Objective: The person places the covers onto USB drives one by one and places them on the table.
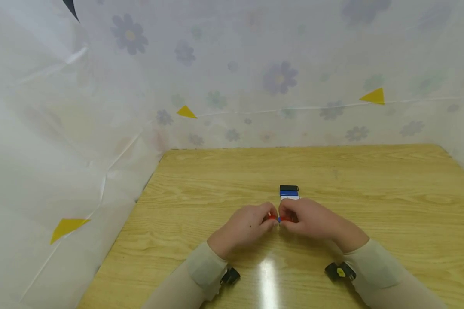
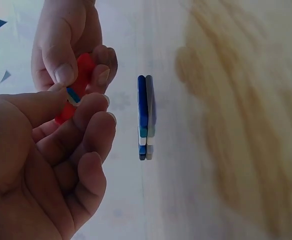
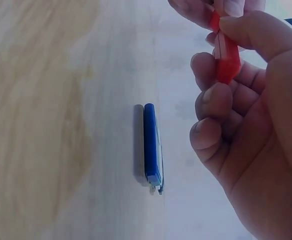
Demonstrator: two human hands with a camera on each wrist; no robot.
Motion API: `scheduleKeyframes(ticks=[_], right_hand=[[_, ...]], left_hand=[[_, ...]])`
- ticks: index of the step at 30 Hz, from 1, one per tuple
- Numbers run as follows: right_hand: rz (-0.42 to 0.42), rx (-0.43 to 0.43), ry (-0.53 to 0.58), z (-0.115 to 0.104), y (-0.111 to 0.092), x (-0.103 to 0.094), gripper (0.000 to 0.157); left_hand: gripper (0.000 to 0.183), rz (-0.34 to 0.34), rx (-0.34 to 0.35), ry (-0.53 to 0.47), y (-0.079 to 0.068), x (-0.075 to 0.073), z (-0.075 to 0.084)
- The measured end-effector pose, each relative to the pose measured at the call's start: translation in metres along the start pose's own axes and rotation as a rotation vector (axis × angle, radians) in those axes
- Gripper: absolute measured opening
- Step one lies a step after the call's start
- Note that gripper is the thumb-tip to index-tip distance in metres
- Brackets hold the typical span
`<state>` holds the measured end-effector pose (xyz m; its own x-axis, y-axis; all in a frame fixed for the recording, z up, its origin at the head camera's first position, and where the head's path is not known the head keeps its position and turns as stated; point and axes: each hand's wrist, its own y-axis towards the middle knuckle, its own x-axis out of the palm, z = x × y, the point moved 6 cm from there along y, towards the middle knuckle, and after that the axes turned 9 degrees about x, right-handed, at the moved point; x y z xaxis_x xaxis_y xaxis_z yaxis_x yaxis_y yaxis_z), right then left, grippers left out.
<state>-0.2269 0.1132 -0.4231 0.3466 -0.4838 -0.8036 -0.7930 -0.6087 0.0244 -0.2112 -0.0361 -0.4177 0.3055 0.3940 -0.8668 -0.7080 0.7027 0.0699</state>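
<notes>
Low over the table, my two hands meet fingertip to fingertip. My left hand [image 1: 247, 225] pinches a small red piece [image 2: 62, 118], apparently the cap of a USB flash drive. Between thumb and fingers, my right hand [image 1: 313, 219] grips the longer red USB flash drive body [image 3: 227, 62]. A blue and white bit [image 2: 73, 94] shows where the two red parts face each other; the fingers hide whether they touch. Just beyond the hands, a black flash drive [image 1: 288, 188], a blue flash drive [image 1: 288, 193] and a white one [image 1: 288, 198] lie side by side, the white one partly covered.
A wood-grain table [image 1: 201, 180] lies under everything, with a glare patch near its front. Behind it hangs a pale flowered sheet [image 1: 232, 77] with yellow triangles on it. Black wrist cameras [image 1: 230, 276] sit at both cuffs.
</notes>
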Motion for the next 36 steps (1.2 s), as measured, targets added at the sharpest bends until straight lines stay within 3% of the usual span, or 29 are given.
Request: scheduleKeyframes(ticks=[5,10,19,24,32,36], right_hand=[[0.0,0.001,0.011,-0.003,0.001,-0.001,0.018],[-0.004,0.033,0.118,-0.005,0.001,-0.002,0.011],[-0.064,0.086,0.239,0.0,0.001,0.001,0.009],[-0.021,0.161,0.204,0.006,0.001,-0.001,0.016],[-0.002,0.1,0.217,0.004,0.0,-0.003,0.012],[-0.016,0.094,0.227,0.003,0.001,0.001,0.011]], left_hand=[[0.017,-0.021,-0.006,0.022,0.001,0.001,0.0],[0.021,-0.026,0.003,0.053,0.003,0.001,0.001],[0.016,0.026,0.006,0.126,0.003,-0.001,0.0],[0.013,0.057,-0.008,0.116,0.001,-0.004,-0.002],[0.015,0.068,-0.079,0.049,0.001,-0.004,-0.005],[0.016,0.071,-0.07,0.06,0.001,-0.003,-0.005]])
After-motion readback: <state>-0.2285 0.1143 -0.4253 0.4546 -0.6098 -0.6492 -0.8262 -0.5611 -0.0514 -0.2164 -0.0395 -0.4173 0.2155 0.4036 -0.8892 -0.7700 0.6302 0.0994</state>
